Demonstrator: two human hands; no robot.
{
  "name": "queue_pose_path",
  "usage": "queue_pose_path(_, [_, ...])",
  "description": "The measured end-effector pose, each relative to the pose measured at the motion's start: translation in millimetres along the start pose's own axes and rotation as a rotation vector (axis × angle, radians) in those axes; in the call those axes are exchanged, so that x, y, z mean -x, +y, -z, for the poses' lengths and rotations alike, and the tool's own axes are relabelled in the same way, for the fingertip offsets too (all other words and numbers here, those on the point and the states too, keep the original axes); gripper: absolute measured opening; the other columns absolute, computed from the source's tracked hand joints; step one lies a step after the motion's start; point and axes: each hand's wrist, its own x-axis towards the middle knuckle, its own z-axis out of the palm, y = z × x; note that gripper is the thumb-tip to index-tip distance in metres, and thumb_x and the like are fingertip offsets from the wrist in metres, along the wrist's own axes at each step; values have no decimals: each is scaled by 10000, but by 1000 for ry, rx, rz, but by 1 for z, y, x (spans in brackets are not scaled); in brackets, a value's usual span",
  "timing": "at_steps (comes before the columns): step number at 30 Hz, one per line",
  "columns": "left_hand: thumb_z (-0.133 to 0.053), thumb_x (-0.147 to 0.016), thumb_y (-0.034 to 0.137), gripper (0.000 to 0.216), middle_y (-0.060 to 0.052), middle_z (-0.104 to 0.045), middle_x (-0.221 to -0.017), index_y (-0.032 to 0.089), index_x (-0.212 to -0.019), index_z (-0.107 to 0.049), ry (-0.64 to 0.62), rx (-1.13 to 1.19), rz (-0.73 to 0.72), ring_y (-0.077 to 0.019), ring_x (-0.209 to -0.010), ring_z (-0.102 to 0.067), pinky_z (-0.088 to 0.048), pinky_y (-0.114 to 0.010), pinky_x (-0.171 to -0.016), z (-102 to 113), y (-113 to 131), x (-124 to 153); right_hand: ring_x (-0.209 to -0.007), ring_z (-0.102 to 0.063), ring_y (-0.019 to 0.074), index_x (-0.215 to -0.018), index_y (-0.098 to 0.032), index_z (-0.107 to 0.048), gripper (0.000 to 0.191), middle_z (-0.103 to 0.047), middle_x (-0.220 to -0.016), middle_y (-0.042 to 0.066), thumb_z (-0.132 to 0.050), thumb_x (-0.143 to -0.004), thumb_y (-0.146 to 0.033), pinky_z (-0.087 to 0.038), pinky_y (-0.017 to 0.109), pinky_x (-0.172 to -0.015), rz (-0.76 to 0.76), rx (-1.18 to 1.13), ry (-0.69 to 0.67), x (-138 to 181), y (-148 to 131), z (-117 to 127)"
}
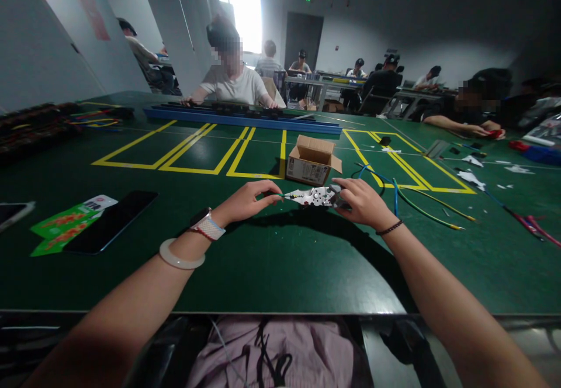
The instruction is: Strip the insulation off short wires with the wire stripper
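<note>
In my right hand (363, 202), the fingers are wrapped round the dark handles of a silver pair of wire strippers (313, 196), whose jaws point left. My left hand (249, 201) is closed in a pinch at the tip of those jaws. Between its fingertips shows a short bit of thin green wire (284, 194), mostly covered by the fingers. Both hands are held above the green table (280, 271). Just beyond the strippers stands an open cardboard box (307, 172); its inside is only partly visible.
Blue and green wires (423, 204) lie right of my right hand. At left, a black phone (111, 222) rests on a green packet (59, 227). Yellow tape outlines (193, 170) and a blue rail (245, 121) lie farther back. A person (236, 81) sits opposite; another works at right.
</note>
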Motion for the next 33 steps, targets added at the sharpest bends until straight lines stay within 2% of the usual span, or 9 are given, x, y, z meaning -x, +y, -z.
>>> queue_pose_path(6, [-559, -882, 392, 250, -57, -650, -906, 157, -922, -632, 33, 124, 7, -176, -825, -620, -515, -309, -713, 4, -1, -1, -1004, -591, 262, -917, -176, -569, 204, -553, -1312, 183, -558, -865, -374, -489, 431, -828, 1, -1, -13, -6, -5, -4])
queue_pose_path(10, [-557, -883, 350, 206, -47, -642, -903, 154, -916, -614, 6, 187, 14, -148, -777, -624, -523, -302, -719, 4, -3, -2, -891, -613, 241, -902, -172, -568, 374, -643, -1127, 178, -506, -874, -540, -504, 380, -766, -1, 6, 14, -7, -9, -9])
queue_pose_path(13, [-552, -885, 359, 217, -46, -641, -898, 156, -933, -608, -9, 178, 26, -151, -778, -625, -522, -310, -726, 4, -5, -3, -829, -610, 225, -888, -173, -579, 411, -662, -1001, 157, -468, -881, -568, -497, 353, -726, -24, -5, 4, -5, -9, -13])
queue_pose_path(17, [-530, -900, 407, 271, -47, -645, -945, 168, -995, -617, -66, 86, 24, -169, -823, -613, -496, -310, -743, 6, -7, -4, -840, -605, 225, -908, -165, -609, 357, -662, -1014, 156, -521, -878, -510, -482, 356, -732, -38, 16, 18, -2, -9, -12])
queue_pose_path(20, [-418, -957, 427, 330, -25, -630, -872, 179, -1043, -617, -163, -9, 36, -156, -758, -585, -465, -285, -705, 7, -11, -6, -895, -603, 235, -919, -171, -628, 301, -650, -1122, 157, -567, -867, -461, -469, 371, -759, -34, 63, 18, -2, -8, -8])
queue_pose_path(24, [-352, -982, 407, 361, -32, -604, -882, 170, -987, -623, -245, -65, 32, -165, -810, -575, -446, -285, -750, 7, -18, -7, -922, -599, 236, -829, -179, -618, 260, -631, -1204, 147, -573, -871, -432, -463, 369, -767, -3, 128, 20, -1, -7, -4])
queue_pose_path(28, [-360, -980, 377, 341, -47, -592, -952, 174, -971, -634, -291, -102, 5, -169, -855, -567, -436, -284, -782, 7, -19, -8, -954, -596, 241, -842, -181, -614, 198, -628, -1210, 143, -593, -864, -377, -463, 376, -789, 21, 119, -2, -1, -5, -4])
queue_pose_path(31, [-361, -978, 349, 349, -53, -588, -953, 169, -888, -647, -289, -135, -29, -171, -863, -562, -428, -288, -798, 6, -16, -8, -988, -589, 251, -884, -184, -618, 68, -610, -1241, 138, -597, -846, -236, -466, 395, -809, 18, 107, -38, 0, -3, -3])
queue_pose_path(33, [-361, -978, 338, 347, -53, -589, -940, 162, -856, -635, -268, -145, -31, -173, -869, -562, -423, -289, -801, 5, -15, -7, -1022, -580, 257, -907, -182, -617, 90, -599, -1258, 134, -581, -827, -164, -469, 406, -834, 14, 108, -55, 0, -1, -3])
